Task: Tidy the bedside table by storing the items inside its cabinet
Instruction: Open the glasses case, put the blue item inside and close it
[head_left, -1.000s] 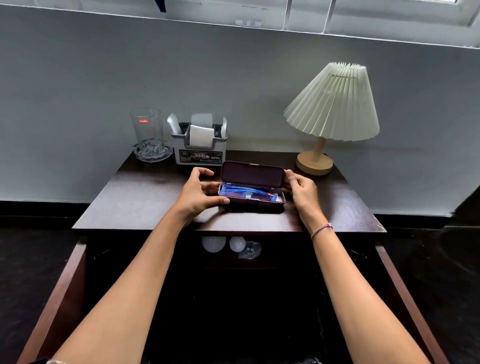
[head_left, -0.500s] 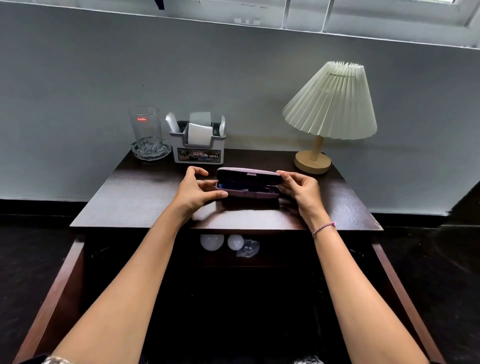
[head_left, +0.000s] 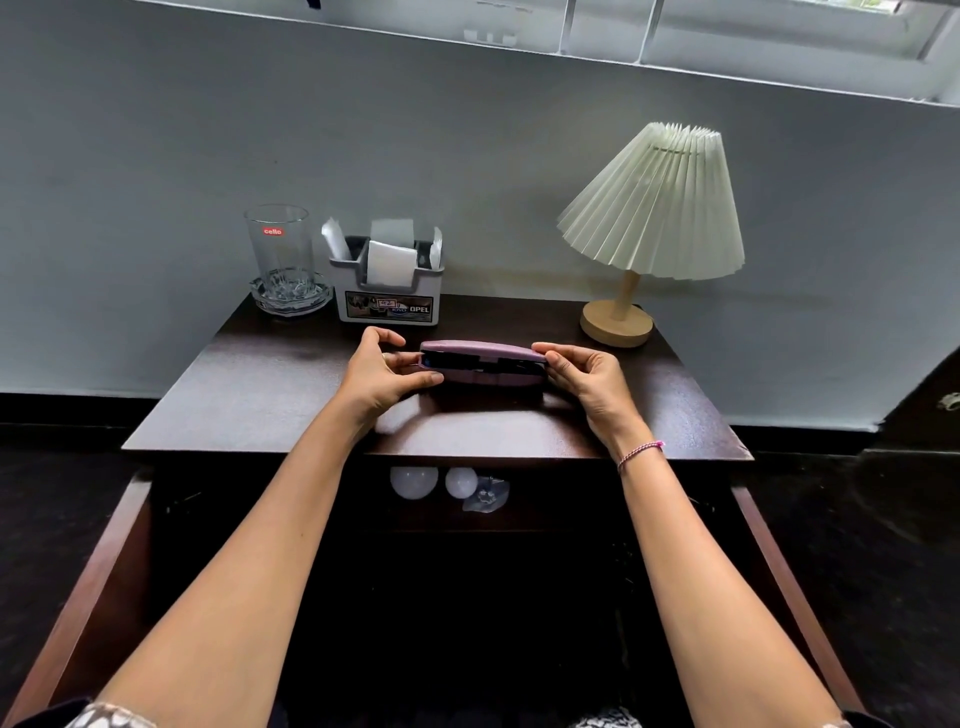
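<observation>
A mauve glasses case (head_left: 483, 349) lies in the middle of the dark wooden bedside table (head_left: 249, 395), its lid lowered to a narrow gap. My left hand (head_left: 376, 374) grips the case's left end and my right hand (head_left: 587, 376) grips its right end. Whatever is inside the case is hidden in shadow. Below the tabletop the cabinet (head_left: 467, 571) stands open and dark, with two white bulbs (head_left: 414, 480) and a crumpled clear wrapper (head_left: 485, 493) on its upper shelf.
At the back left a drinking glass (head_left: 280, 249) stands in a glass ashtray (head_left: 291, 299), next to a white organiser box (head_left: 387, 291) holding papers. A pleated lamp (head_left: 654, 208) occupies the back right corner. Both cabinet doors (head_left: 104, 587) swing out toward me.
The case lid has come down from fully raised to almost shut, hiding the blue glasses. Both hands stayed at the case's ends.
</observation>
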